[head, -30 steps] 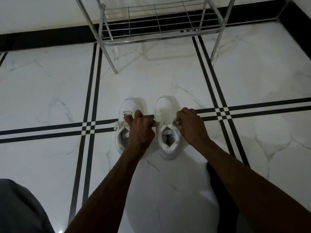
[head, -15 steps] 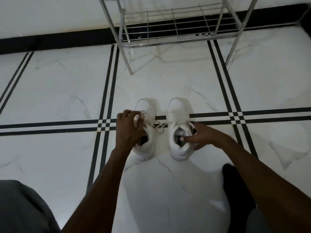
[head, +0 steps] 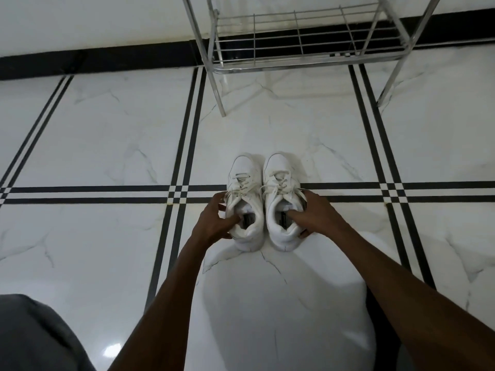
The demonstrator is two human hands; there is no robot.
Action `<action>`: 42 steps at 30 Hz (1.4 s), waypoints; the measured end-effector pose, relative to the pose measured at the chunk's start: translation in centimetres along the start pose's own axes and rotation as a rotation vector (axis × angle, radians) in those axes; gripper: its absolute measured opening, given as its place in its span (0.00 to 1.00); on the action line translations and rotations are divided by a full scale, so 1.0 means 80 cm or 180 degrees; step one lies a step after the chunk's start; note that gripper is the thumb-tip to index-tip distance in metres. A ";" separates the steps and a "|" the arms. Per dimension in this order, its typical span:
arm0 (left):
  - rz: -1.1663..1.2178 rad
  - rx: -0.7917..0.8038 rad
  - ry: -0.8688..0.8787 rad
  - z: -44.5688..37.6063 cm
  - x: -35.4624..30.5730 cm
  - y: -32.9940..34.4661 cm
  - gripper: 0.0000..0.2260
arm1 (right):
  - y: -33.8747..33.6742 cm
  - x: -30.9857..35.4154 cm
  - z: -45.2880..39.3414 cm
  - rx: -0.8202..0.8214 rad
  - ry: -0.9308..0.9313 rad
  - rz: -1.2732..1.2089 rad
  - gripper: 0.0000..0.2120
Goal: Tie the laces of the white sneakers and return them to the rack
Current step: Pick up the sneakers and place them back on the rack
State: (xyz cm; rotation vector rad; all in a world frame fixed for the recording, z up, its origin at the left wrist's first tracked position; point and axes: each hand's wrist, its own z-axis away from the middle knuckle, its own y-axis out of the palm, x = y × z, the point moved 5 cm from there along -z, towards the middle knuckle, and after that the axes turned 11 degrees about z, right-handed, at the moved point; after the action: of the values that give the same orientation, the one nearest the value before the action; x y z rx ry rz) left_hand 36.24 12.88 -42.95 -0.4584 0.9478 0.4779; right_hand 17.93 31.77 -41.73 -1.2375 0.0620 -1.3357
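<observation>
Two white sneakers stand side by side on the marble floor, toes pointing away from me. My left hand (head: 214,220) grips the left sneaker (head: 245,183) at its collar, thumb inside the opening and fingers around the outer side. The right sneaker (head: 278,178) is held the same way by my right hand (head: 314,214), thumb inside and fingers along its outer side. Both pairs of laces lie knotted over the tongues. The metal wire rack (head: 308,58) stands against the wall, straight ahead beyond the shoes, its lowest shelf bare.
The rack's front legs (head: 219,100) reach the floor on either side of the path to it. Black stripe lines (head: 107,194) cross the white tiles. My grey-clad knee (head: 34,336) fills the lower left corner.
My hands left the laces and took hold of the sneakers' collars, one each. The two shoes now sit closer together. The camera view has shifted, bringing the rack nearer the centre.
</observation>
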 end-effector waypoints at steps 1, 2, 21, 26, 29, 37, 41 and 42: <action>0.0015 -0.0048 -0.0011 -0.003 0.002 -0.002 0.32 | 0.000 -0.001 -0.002 -0.0012 -0.0004 -0.0013 0.17; 0.0042 -0.0082 -0.0031 -0.004 0.002 -0.002 0.32 | 0.000 -0.002 -0.004 -0.0024 0.0007 -0.0023 0.18; 0.0236 -0.0908 0.0372 0.025 -0.107 0.047 0.31 | -0.112 0.026 -0.024 -0.0402 -0.0178 -0.0243 0.18; 0.0249 -0.0894 0.0217 0.074 -0.225 0.042 0.32 | -0.207 0.085 0.020 -0.0357 -0.0118 -0.0268 0.19; 0.0207 -0.0871 0.0097 0.112 -0.309 0.045 0.31 | -0.284 0.125 0.053 -0.0315 -0.0024 -0.0367 0.18; 0.0259 -0.0818 0.0135 0.183 -0.517 0.047 0.30 | -0.471 0.223 0.115 -0.0282 -0.0084 -0.0350 0.19; 0.0281 -0.0816 0.0250 0.174 -0.579 0.047 0.29 | -0.528 0.256 0.103 -0.0370 -0.0105 -0.0387 0.20; 0.0275 -0.0820 0.0290 0.168 -0.595 0.047 0.29 | -0.540 0.263 0.094 -0.0375 -0.0095 -0.0388 0.21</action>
State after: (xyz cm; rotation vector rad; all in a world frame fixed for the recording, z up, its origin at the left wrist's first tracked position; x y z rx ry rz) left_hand 19.18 14.73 3.56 -0.6783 1.0010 0.6662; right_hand 0.35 31.60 3.60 -1.3785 0.0451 -1.4353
